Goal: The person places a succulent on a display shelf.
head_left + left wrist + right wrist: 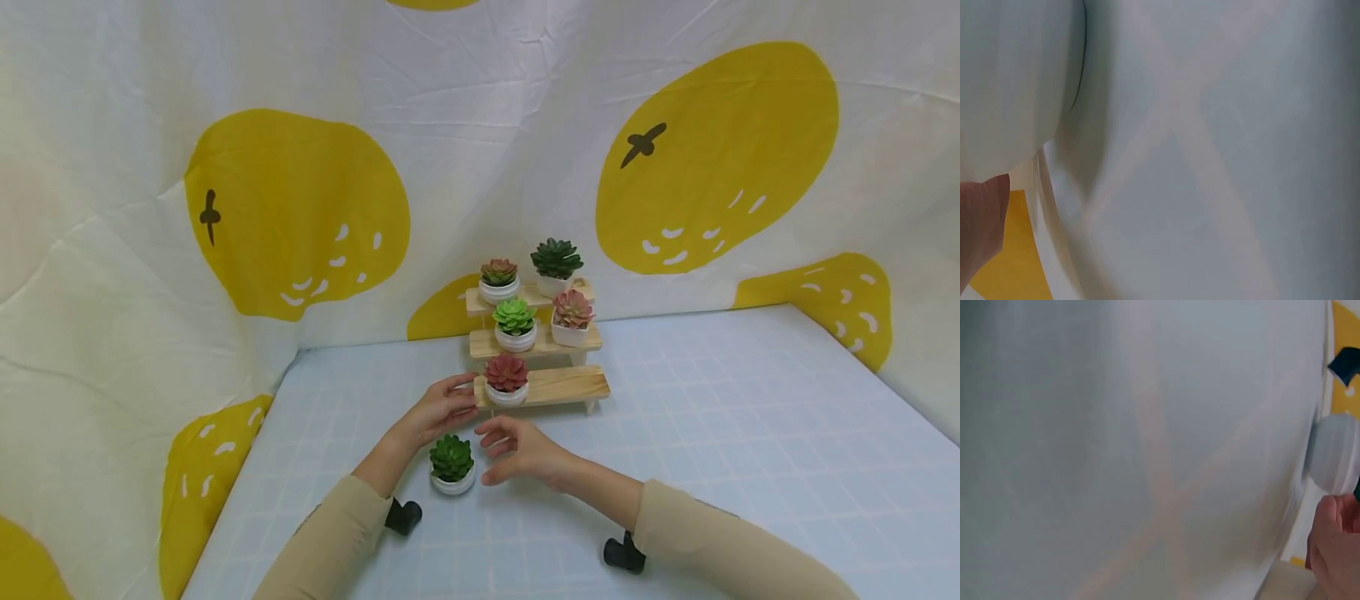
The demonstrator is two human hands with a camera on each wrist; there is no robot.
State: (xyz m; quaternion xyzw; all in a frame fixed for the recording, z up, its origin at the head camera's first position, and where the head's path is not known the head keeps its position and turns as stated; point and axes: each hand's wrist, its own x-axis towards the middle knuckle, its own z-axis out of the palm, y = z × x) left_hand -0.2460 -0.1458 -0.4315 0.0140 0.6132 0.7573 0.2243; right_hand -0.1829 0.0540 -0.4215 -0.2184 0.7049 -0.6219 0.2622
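A dark green succulent in a white pot (452, 465) stands on the checked table between my two hands. My left hand (459, 398) lies just behind it, fingers stretched out toward the left end of the lowest shelf of a three-tier wooden stand (570, 385). Whether they touch the shelf is unclear. A red succulent (506, 377) sits on that shelf beside the fingertips. My right hand (491, 454) hovers right of the green succulent, fingers loosely bent and holding nothing. In the right wrist view a blurred white pot (1334, 453) shows above my fingers (1334, 547).
Higher shelves carry a light green succulent (514, 323), a pink one (572, 317), a reddish one (498, 279) and a dark green one (557, 265). A white cloth with yellow fruit prints (300, 208) walls in the back and sides. The left wrist view is blurred tablecloth (1222, 162).
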